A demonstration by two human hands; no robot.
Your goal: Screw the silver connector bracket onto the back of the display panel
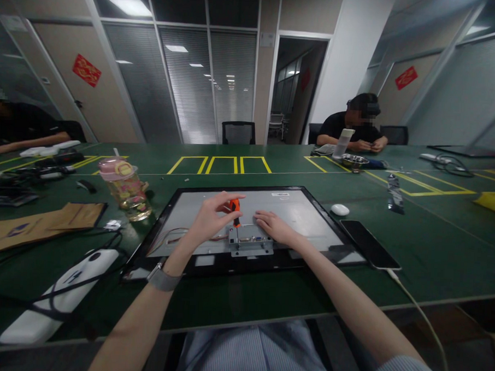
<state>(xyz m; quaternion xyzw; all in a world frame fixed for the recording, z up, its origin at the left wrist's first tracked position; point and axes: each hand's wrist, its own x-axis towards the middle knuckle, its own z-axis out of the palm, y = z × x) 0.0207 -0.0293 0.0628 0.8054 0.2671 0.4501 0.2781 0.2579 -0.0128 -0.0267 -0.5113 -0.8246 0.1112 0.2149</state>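
Observation:
A flat display panel [312, 210] lies face down on the green table, its grey metal back up. My left hand [211, 217] is closed round the orange handle of a screwdriver [235, 207], held upright with its tip on a small metal bracket [251, 243] near the panel's front edge. My right hand [272, 226] lies flat on the panel just right of the bracket, fingers stretched out and steadying it. Thin wires [175, 234] run left from the bracket across the panel.
A pink-lidded drink jar [126, 188] stands left of the panel, by brown card [44, 223]; a white power pack [62, 295] with black cables sits nearer. A black phone [370, 244] with cable and a white mouse [340, 210] lie right. Two other people sit at far right and far left.

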